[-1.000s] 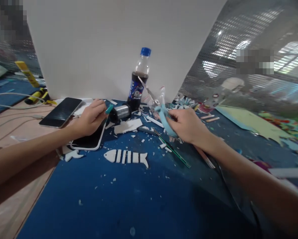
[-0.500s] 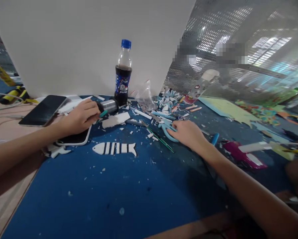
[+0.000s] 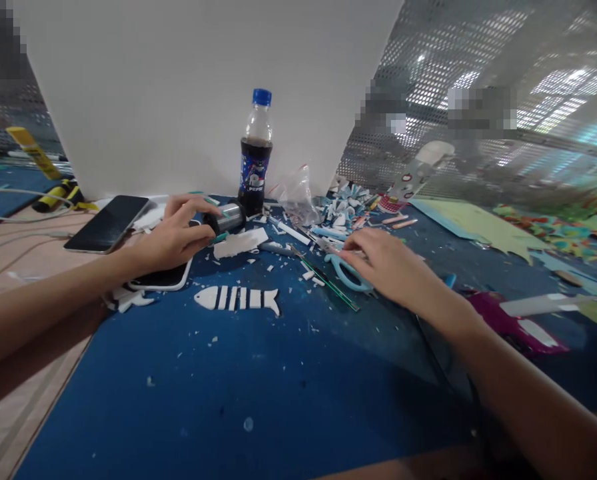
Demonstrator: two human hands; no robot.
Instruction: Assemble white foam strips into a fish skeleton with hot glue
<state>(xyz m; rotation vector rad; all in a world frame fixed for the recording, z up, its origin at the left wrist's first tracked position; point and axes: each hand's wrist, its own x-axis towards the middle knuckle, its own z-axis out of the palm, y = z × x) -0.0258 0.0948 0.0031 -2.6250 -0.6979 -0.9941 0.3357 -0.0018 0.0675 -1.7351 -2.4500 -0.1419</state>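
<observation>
room above fish [image 3: 243, 299], bottle [image 3: 254, 170] behind

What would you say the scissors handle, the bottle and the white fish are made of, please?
Scissors handle: probably plastic, smooth-looking and evenly pale blue.
Bottle: likely clear, glossy plastic, as the dark drink shows through.
White fish: perhaps foam or clay, matte; its flat pieces show no shine.

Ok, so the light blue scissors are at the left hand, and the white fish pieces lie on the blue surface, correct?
Not quite: the head view shows the light blue scissors at the right hand, not the left hand. The white fish pieces do lie on the blue surface.
</observation>
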